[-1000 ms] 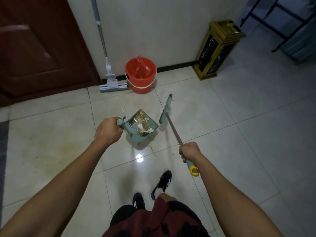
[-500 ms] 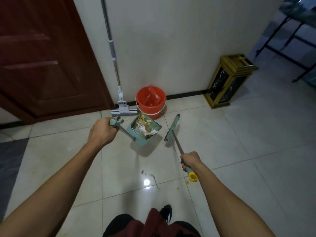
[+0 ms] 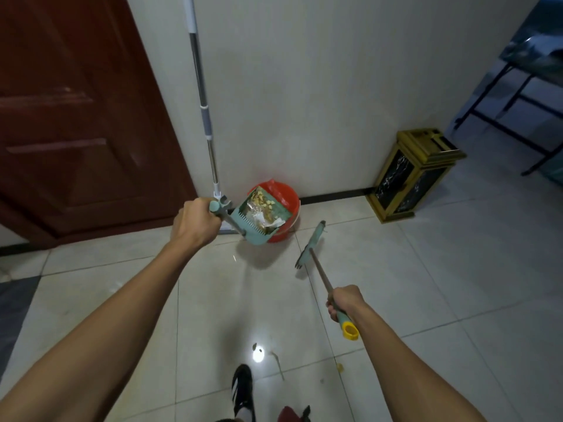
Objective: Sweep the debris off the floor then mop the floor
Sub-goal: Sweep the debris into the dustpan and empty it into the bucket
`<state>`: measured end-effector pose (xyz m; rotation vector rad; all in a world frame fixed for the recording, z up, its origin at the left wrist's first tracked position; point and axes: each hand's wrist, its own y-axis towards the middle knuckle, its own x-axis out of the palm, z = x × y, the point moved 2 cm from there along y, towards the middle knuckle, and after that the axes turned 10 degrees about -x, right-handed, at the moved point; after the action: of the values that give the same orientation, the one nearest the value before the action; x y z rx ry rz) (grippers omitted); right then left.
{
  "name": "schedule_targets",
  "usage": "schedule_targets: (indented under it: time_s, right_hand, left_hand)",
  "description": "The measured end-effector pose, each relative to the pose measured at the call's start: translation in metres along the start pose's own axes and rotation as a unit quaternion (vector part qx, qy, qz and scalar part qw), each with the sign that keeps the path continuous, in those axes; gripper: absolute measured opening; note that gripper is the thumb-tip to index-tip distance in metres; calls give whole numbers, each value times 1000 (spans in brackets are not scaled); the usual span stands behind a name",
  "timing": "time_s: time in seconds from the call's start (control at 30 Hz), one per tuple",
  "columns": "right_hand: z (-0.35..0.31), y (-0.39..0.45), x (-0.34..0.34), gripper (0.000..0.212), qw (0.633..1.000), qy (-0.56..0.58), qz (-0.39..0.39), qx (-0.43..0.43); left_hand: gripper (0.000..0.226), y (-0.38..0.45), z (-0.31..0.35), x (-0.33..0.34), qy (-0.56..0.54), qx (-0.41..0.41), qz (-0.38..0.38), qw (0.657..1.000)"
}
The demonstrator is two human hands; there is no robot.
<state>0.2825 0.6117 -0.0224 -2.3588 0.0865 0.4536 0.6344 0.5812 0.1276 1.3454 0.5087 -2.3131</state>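
Note:
My left hand (image 3: 195,220) grips the handle of a teal dustpan (image 3: 259,236), which hangs in the air over the front of a red bucket (image 3: 286,196) lined with a red bag. Yellowish crumbs and crumpled wrappers, the debris (image 3: 263,211), lie in the pan. My right hand (image 3: 344,301) holds a broom handle near its yellow end cap; the teal broom head (image 3: 310,246) points toward the bucket, just off the floor. A mop (image 3: 207,126) leans against the white wall behind the bucket. A few scraps (image 3: 278,363) remain on the tiles near my shoe.
A dark red door (image 3: 76,117) fills the left. A gold and black bin (image 3: 414,175) stands by the wall at right. A black-legged table (image 3: 518,95) is at far right. A dark mat (image 3: 15,303) lies at the left edge. Glossy pale tiles cover the floor.
I have stepped closer to the wall. The dustpan has risen and moved forward, from the floor in front of the bucket to above its rim. The broom travelled along with me.

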Motion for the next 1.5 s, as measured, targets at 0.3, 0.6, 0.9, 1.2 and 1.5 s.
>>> schedule_targets:
  time_s: [0.3,0.6,0.9,1.2,1.5]
  right_hand:
    - [-31,39,25,12,999,13,22,35]
    - [-55,65,42,11,998,12,39,39]
    - [-70,76,55,8,999,-8,38,24]
    - [-90,75,59,8,999,-23,24,-18]
    - [-109,74,62,12,996,-50,39,-57]
  left_hand:
    - [25,97,40,12,105,100,-20,989]
    - [28,144,63,45,236,214,-74,945]
    - [26,143,74,80,373,336,-89,860]
    - [21,147,84,81,380,362,-90,846]
    - [24,130,89,83,416,368,-105,825]
